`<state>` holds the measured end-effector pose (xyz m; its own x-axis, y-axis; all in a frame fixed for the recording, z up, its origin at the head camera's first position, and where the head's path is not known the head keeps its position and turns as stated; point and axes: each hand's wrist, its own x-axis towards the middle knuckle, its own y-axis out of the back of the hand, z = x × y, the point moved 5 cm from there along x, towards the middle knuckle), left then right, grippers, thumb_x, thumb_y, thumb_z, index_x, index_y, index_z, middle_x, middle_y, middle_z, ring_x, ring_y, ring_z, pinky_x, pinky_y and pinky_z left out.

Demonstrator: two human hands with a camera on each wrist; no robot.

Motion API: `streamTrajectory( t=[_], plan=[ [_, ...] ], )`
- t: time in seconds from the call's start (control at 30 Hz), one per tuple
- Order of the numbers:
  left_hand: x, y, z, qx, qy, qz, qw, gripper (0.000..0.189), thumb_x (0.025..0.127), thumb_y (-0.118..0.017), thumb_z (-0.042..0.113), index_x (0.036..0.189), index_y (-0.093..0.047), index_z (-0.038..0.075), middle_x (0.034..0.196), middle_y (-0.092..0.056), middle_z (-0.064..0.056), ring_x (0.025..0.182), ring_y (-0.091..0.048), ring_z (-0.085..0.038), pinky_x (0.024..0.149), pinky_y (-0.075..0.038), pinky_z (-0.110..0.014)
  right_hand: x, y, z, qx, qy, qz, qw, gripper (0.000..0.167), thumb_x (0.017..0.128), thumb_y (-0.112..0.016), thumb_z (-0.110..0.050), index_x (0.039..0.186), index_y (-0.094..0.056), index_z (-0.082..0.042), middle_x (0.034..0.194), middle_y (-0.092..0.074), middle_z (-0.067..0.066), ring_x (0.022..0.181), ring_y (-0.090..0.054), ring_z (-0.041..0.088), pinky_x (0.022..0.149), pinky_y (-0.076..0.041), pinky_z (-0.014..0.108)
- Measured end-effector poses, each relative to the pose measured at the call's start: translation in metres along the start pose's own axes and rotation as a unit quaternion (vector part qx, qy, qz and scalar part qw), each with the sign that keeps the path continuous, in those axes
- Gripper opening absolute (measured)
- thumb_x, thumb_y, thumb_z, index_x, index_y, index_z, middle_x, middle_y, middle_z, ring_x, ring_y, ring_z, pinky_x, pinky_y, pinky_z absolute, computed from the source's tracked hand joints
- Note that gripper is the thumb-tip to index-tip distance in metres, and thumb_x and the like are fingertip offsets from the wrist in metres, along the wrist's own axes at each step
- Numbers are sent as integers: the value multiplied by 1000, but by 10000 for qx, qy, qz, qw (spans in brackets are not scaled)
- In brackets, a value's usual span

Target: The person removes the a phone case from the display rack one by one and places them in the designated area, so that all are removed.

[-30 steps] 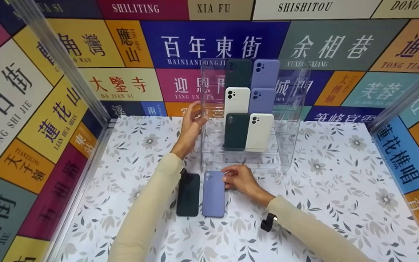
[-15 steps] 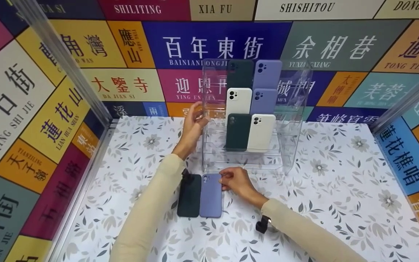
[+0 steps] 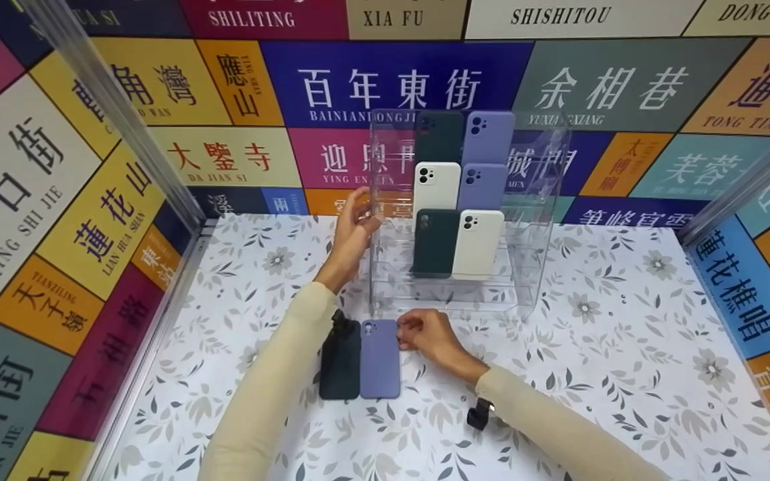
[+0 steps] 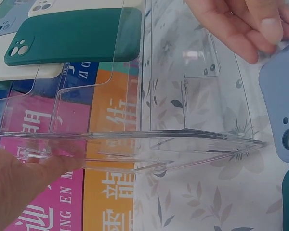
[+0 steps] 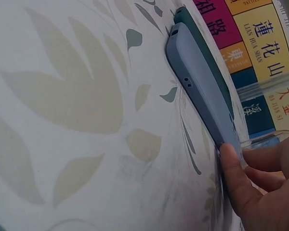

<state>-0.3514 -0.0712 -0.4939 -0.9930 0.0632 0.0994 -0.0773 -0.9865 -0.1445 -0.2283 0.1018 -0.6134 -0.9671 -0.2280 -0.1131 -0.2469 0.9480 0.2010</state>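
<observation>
"Table first, please: what lies nearest?"

"A left sleeve and a right sleeve, both pale, reach in from the near side. Beyond, nearer the surface's left edge than its right, two phone cases lie flat, side by side: a dark green case and, right of it, a lilac case. Their long edges seem to touch."

"And the right hand?"

"The right hand has bent fingers, its thumb at the lilac case's right edge, close to the far corner. Whether it pinches or only presses, I cannot tell."

"What could go wrong there?"

"A push at one corner might turn the lilac case or shove the dark green case leftward. The left wrist camera sits over the dark green case's far end and might snag it."

"Further off?"

"A clear stand, toward the back edge. The left hand pinches its left side. Six more cases lean there in pairs: dark green and lilac on top, white and lilac midway, dark green and white below. A sideways tug could jolt the stand and drop one. Behind rises a wall of coloured blocks with Chinese lettering."
</observation>
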Motion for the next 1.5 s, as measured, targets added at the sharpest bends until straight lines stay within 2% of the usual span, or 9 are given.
streamTrajectory(
  t=[0.17, 0.3, 0.43, 0.57, 0.67, 0.9, 1.07, 1.33, 1.5],
  plan=[
    [0, -2, 0, -52, 61, 28, 10000, 62, 105, -60, 2, 164, -42, 8, 158, -55, -23, 135, -63, -37, 99, -50, -46, -8, 15, -9, -495, 383, 71, 9980, 18, 95, -75, 7, 111, -77, 13, 89, -77, 18, 73, -76, 23, 64, -62, 26],
    [0, -1, -1, -61, 104, 89, 9999, 61, 104, -59, -1, 162, -44, 11, 156, -57, -21, 133, -63, -37, 99, -50, -47, -15, 32, -15, -746, 513, 215, 9957, 17, 94, -75, 5, 110, -78, 11, 89, -78, 14, 75, -75, 20, 64, -59, 22],
    [0, -1, 0, -46, 153, 96, 9998, 61, 104, -59, -1, 162, -46, 14, 156, -57, -19, 135, -62, -37, 105, -50, -51, -22, 50, -17, -803, 604, 263, 9946, 16, 96, -75, 5, 111, -78, 11, 92, -79, 17, 79, -78, 27, 70, -64, 28],
    [0, -1, 0, -96, 128, 77, 9998, 61, 104, -59, 0, 162, -45, 13, 158, -55, -20, 138, -59, -38, 115, -45, -64, -31, 71, -19, -718, 626, 376, 9947, 18, 97, -76, 3, 113, -77, 12, 98, -79, 21, 85, -79, 40, 75, -67, 37],
    [0, -1, 0, -103, 89, 78, 9999, 60, 104, -59, 0, 161, -46, 14, 158, -54, -20, 139, -59, -39, 117, -42, -69, -37, 86, -21, -714, 586, 527, 9943, 19, 97, -76, 3, 114, -76, 13, 100, -79, 22, 87, -80, 40, 76, -66, 36],
    [0, -2, -1, -139, 119, 63, 9998, 61, 105, -58, -1, 162, -44, 11, 158, -55, -20, 140, -60, -38, 113, -46, -61, -55, 114, -22, -694, 561, 628, 9940, 21, 97, -77, 4, 114, -75, 15, 101, -79, 23, 85, -80, 22, 75, -66, 30],
    [-1, -2, -1, -162, 141, 90, 9997, 60, 105, -59, 1, 162, -46, 14, 158, -55, -18, 139, -60, -36, 111, -48, -55, -66, 133, -22, -766, 556, 754, 9927, 19, 97, -78, 4, 114, -76, 13, 100, -80, 23, 83, -78, 13, 75, -64, 25],
    [-1, -2, -1, -195, 61, 89, 9998, 60, 104, -58, 0, 161, -46, 12, 157, -56, -18, 139, -61, -36, 113, -46, -55, -83, 158, -28, -758, 577, 1038, 9900, 16, 97, -79, 4, 112, -79, 9, 102, -79, 22, 83, -77, 11, 75, -65, 27],
    [-2, -2, -1, -158, 107, 96, 9998, 62, 103, -58, 1, 163, -44, 13, 162, -50, -22, 145, -55, -43, 119, -41, -65, -88, 173, -30, -1110, 640, 1181, 9847, 15, 97, -80, 2, 112, -81, 4, 102, -81, 18, 85, -77, 9, 76, -64, 24]
  ],
)
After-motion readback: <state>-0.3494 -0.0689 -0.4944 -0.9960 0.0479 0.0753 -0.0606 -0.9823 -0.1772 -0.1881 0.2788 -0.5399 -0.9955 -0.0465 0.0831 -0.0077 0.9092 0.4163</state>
